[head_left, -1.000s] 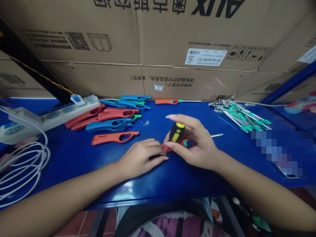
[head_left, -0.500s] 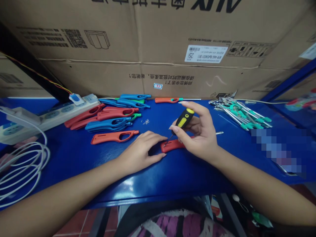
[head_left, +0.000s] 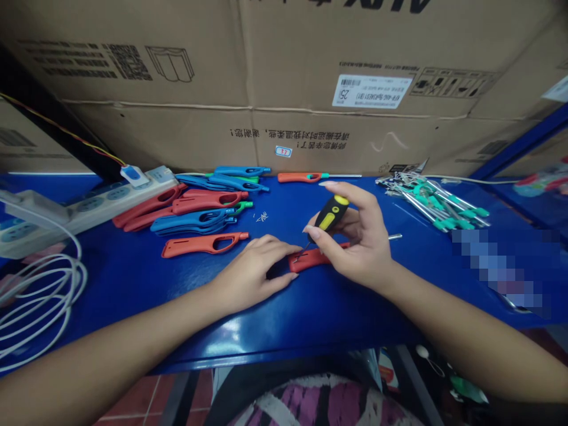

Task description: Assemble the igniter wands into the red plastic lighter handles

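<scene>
My left hand (head_left: pixel 252 275) pinches the near end of a red lighter (head_left: pixel 307 260) between thumb and forefinger, steadying it flat on the blue table. In my right hand (head_left: pixel 364 251) is a yellow-and-black screwdriver (head_left: pixel 329 218), tilted, its tip down at the slotted end of the lighter. That hand covers the lighter's middle, and a metal tube end (head_left: pixel 394 236) sticks out beyond it. Left of my hands lies an orange lighter casing (head_left: pixel 199 245). A few small screws (head_left: pixel 262 217) lie loose behind my left hand.
Stacked blue casings (head_left: pixel 190 223) and red casings (head_left: pixel 208 202) lie at the left, beside a white power strip (head_left: pixel 106 201). An orange lighter (head_left: pixel 297 177) lies at the back. Green-and-silver lighter rods (head_left: pixel 439 201) are heaped at the right. A large cardboard box (head_left: pixel 186 142) stands behind.
Both hands, the screwdriver and the red lighter keep nearly the same places. The view has shifted slightly.
</scene>
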A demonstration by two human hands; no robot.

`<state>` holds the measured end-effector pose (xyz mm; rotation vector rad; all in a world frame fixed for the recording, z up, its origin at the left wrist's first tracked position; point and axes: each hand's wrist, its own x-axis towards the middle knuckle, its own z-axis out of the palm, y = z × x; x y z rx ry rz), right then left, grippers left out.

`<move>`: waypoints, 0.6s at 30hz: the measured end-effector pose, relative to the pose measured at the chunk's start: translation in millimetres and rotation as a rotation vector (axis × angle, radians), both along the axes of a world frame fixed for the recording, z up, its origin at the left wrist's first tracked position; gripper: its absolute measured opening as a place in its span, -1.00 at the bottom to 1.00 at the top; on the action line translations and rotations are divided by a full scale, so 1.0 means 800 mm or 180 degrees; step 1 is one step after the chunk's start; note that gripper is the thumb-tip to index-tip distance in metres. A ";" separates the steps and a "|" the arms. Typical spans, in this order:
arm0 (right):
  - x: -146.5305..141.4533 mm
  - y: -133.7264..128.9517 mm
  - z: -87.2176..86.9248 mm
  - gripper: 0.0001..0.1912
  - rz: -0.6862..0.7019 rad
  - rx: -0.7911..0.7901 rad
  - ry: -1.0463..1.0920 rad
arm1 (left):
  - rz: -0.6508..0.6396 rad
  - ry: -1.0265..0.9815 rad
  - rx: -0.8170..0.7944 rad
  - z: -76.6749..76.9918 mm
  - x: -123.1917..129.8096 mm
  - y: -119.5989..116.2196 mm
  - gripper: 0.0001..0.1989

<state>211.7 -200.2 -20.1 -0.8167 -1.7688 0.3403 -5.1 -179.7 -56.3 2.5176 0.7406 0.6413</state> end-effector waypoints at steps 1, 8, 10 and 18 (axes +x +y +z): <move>0.000 0.000 0.000 -0.39 0.0014 0.0034 0.0008 | -0.0005 0.0000 0.0004 0.000 0.000 0.000 -0.60; 0.002 0.000 0.004 -0.36 -0.0025 0.0161 -0.0031 | -0.0015 -0.0042 -0.0032 0.000 -0.001 -0.001 -0.58; 0.002 -0.002 0.004 -0.37 0.0022 0.0175 -0.0026 | -0.0030 -0.0035 -0.0059 0.001 -0.001 -0.001 -0.57; 0.001 -0.006 0.003 -0.39 0.0085 0.0088 -0.0163 | -0.0059 -0.0110 -0.0081 0.001 0.000 -0.001 -0.57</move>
